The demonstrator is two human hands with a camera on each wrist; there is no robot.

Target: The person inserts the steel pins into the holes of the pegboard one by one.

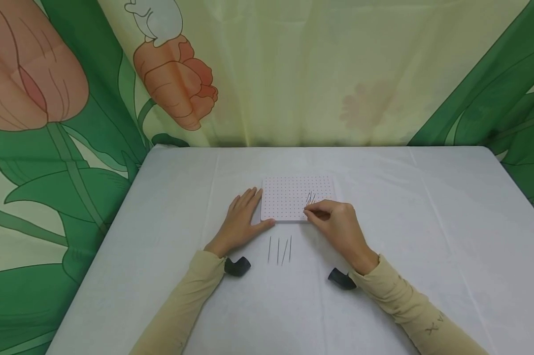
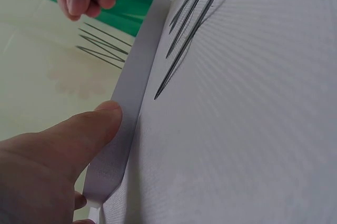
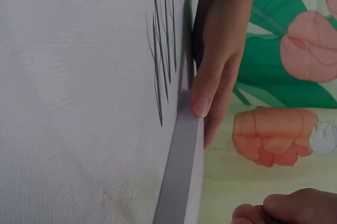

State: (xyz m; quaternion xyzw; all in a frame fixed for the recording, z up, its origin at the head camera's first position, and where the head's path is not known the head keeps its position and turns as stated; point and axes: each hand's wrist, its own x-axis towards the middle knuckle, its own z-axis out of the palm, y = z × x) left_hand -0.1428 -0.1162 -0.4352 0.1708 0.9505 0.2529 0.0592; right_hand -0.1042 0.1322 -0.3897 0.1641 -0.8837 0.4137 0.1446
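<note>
A thin white board [image 1: 284,199] dotted with rows of small holes lies on the table. My left hand [image 1: 238,222] rests at its left side with fingers extended; the thumb [image 2: 105,121] touches the front edge. Over the board's right part is my right hand [image 1: 335,224], thumb and forefinger tips together. Whether a thin piece is between those fingertips cannot be made out. Several slender needles [image 1: 310,197] stand tilted in the board beside the right fingertips. Several more dark needles [image 1: 279,250] lie on the cloth in front of the board, roughly side by side.
A white cloth [image 1: 426,207] covers the table, with faint creases. Black wrist devices [image 1: 238,266] sit by both sleeve cuffs. Behind the table hangs a curtain [image 1: 293,74] printed with flowers and leaves.
</note>
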